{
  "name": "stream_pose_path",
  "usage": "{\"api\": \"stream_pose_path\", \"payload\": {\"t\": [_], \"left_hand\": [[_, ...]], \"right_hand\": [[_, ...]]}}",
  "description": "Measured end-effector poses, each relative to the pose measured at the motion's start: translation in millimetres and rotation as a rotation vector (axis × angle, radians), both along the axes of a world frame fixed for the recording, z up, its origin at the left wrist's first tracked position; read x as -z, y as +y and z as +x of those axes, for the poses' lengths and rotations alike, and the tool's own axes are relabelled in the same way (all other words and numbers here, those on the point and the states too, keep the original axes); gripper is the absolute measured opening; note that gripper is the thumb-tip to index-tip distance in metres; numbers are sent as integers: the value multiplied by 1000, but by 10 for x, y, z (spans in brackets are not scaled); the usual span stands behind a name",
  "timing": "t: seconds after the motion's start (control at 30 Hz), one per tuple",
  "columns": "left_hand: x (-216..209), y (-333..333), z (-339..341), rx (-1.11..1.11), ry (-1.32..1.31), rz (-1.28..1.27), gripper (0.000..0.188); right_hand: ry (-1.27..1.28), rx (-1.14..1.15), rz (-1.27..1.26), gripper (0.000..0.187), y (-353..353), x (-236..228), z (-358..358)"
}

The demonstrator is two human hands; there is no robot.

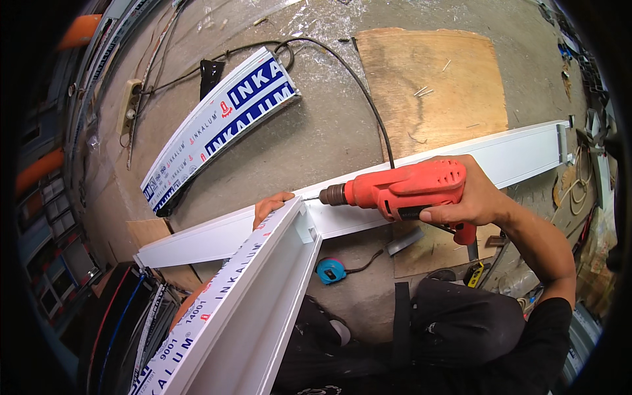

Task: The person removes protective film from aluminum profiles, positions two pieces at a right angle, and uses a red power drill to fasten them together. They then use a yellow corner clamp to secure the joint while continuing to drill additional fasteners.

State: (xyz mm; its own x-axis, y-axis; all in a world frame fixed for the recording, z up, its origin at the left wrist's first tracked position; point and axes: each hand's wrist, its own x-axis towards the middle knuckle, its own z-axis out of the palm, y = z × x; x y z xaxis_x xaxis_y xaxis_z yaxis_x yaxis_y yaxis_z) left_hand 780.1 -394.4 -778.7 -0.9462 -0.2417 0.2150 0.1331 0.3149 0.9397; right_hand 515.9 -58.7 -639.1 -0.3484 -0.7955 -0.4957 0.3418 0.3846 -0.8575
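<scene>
My right hand is wrapped around the handle of a red corded power drill. The bit points left, its tip at the corner where two white aluminium profiles meet. One long profile lies crosswise. The other profile, partly covered in printed film, runs from that joint down toward me. At the joint my left hand grips the film-covered profile from its far side, fingers closed against it; most of that hand is hidden behind it. A small metal bracket sits inside the corner.
A blue tape measure rests on the floor below the joint. Further off lie a plywood sheet with small sticks on it and a film-wrapped profile piece. The drill's black cable loops toward a socket strip at left.
</scene>
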Motion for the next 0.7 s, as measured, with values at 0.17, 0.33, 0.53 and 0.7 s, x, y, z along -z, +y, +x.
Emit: {"api": "stream_pose_path", "payload": {"t": [0.17, 0.33, 0.53, 0.7], "left_hand": [[-117, 33, -19, 60, -54, 121, 23], [-127, 72, 10, -29, -68, -50, 24], [-25, 49, 93, -65, -140, 205, 24], [-13, 34, 54, 31, -61, 217, 23]], "right_hand": [[-2, 18, 71, 52, 3, -80, 59], [-59, 62, 120, 48, -22, -150, 102], [-138, 131, 108, 47, -40, -226, 153], [-157, 105, 144, 45, -20, -229, 150]]}}
